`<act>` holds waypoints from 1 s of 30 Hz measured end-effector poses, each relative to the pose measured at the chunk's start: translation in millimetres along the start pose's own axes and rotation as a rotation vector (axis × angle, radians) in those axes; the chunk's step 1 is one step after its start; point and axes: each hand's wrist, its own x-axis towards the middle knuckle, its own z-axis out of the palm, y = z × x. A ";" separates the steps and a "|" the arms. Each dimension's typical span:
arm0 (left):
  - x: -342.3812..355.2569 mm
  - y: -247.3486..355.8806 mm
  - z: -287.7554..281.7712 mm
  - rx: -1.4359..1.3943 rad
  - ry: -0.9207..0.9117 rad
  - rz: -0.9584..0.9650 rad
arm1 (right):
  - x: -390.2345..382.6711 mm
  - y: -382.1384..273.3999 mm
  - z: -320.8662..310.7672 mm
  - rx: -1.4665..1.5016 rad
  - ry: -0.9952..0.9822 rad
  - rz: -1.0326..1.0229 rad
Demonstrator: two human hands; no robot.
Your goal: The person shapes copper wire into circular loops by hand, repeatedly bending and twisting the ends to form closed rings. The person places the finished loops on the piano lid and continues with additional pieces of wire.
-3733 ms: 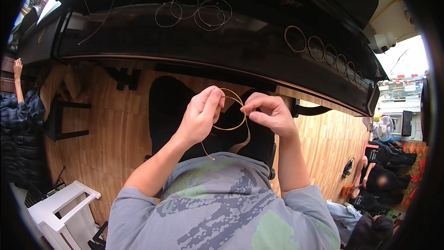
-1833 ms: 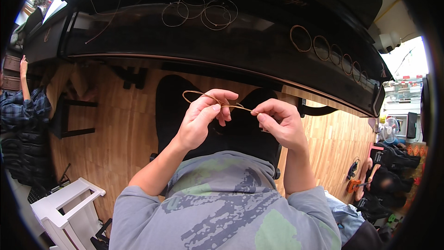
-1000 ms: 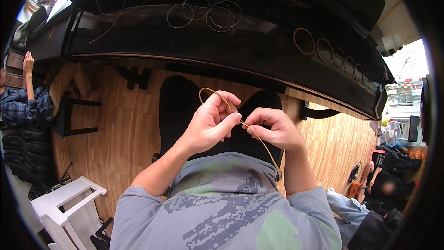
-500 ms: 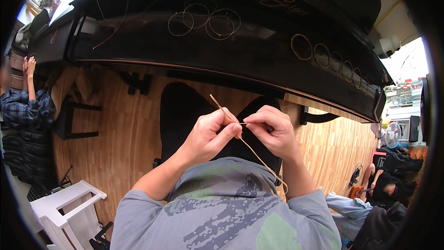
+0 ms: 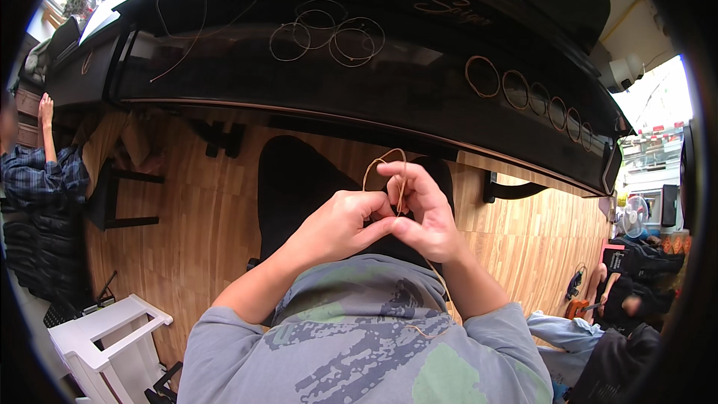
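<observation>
A thin bronze-coloured string, looking like a wound instrument string, rises in a loop above my two hands over my lap. My left hand is closed, its thumb and fingertips pinching the string where the hands meet. My right hand touches it there, thumb low and fingers curled around the loop's right side. The exact grip points are partly hidden behind the fingers. The string's tail hangs past my right wrist and lies across my grey patterned shirt.
A glossy black piano spans the far side. On it lie silvery coiled strings, a row of bronze coils and a loose string. White furniture stands lower left. Other people sit at far left and lower right.
The straight end that stuck up from my left hand now bends into a loop above both hands. My right hand has moved in against the left, its fingers raised.
</observation>
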 end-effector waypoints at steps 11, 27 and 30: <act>-4.6 -0.6 -0.1 0.308 0.128 0.088 | 5.4 -11.1 -23.8 -0.079 0.266 -0.019; -4.2 0.9 -10.0 0.597 0.266 0.497 | -4.9 -32.2 -60.7 -0.555 0.195 0.194; 0.0 2.1 -8.8 0.625 0.212 0.577 | -0.3 -36.7 -46.6 -0.494 0.058 0.168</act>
